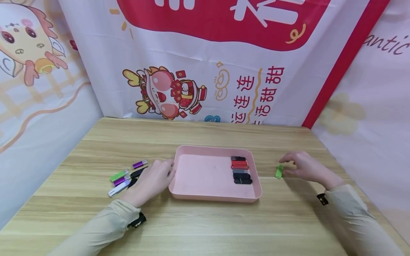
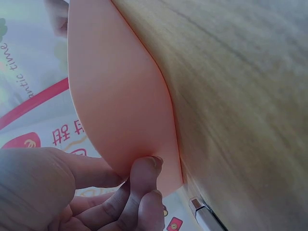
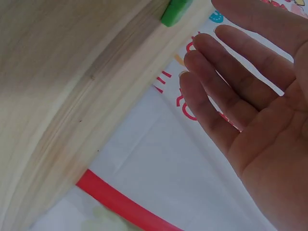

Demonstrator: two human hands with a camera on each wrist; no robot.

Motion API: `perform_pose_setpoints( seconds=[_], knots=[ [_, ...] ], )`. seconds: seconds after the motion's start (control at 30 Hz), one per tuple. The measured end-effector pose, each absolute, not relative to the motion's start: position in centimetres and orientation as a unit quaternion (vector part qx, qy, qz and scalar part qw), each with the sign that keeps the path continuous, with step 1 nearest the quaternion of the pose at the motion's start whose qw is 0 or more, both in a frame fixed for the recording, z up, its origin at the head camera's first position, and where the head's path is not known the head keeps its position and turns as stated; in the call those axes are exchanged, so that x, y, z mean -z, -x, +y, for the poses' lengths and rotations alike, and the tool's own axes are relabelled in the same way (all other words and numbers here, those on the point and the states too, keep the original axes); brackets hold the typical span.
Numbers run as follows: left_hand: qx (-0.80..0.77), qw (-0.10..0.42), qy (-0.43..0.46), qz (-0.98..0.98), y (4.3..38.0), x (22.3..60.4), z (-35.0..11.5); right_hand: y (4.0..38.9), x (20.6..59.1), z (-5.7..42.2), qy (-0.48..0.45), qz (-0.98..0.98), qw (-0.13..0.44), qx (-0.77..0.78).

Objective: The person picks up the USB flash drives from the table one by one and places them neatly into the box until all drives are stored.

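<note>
The pink tray (image 1: 205,198) stands in the middle of the wooden table. My left hand (image 1: 154,179) is at its left wall, with bent fingers and thumb at the wall in the left wrist view. Inside the tray, along its right side, lies a column of USB flash drives: a red one (image 1: 239,164), a grey one (image 1: 238,171) and black ones (image 1: 242,181). To the right of the tray, a green USB flash drive (image 1: 279,171) lies by the fingertips of my right hand (image 1: 302,167). In the right wrist view the right fingers are spread, with nothing held.
Left of the tray lie several more flash drives: purple ones (image 1: 139,164), a green one (image 1: 118,175), a white one (image 1: 116,190) and black ones partly behind my left hand. Printed cloths (image 1: 205,53) hang behind the table and at both sides.
</note>
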State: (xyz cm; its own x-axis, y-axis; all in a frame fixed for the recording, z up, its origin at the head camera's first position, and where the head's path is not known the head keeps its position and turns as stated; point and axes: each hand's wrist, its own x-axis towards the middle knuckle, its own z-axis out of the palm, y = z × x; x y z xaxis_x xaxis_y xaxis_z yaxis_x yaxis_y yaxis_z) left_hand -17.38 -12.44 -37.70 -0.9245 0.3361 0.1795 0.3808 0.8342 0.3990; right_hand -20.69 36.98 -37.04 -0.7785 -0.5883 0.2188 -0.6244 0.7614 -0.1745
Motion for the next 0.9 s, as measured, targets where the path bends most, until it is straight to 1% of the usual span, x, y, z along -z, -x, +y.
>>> perform_pose_setpoints(
  seconds=[0.3,0.6,0.9],
  knots=[
    [0.219,0.063,0.194,-0.954,17.5,37.7,-12.4,21.1,37.9,37.0,-0.324,-0.937,0.069,-0.109],
    [0.220,0.059,0.191,-0.955,17.4,37.6,-12.4,21.2,38.3,36.9,-0.310,-0.943,0.052,-0.105],
    [0.217,0.067,0.193,-0.955,17.5,37.7,-12.4,21.2,38.5,36.7,-0.313,-0.942,0.054,-0.107]
  ],
)
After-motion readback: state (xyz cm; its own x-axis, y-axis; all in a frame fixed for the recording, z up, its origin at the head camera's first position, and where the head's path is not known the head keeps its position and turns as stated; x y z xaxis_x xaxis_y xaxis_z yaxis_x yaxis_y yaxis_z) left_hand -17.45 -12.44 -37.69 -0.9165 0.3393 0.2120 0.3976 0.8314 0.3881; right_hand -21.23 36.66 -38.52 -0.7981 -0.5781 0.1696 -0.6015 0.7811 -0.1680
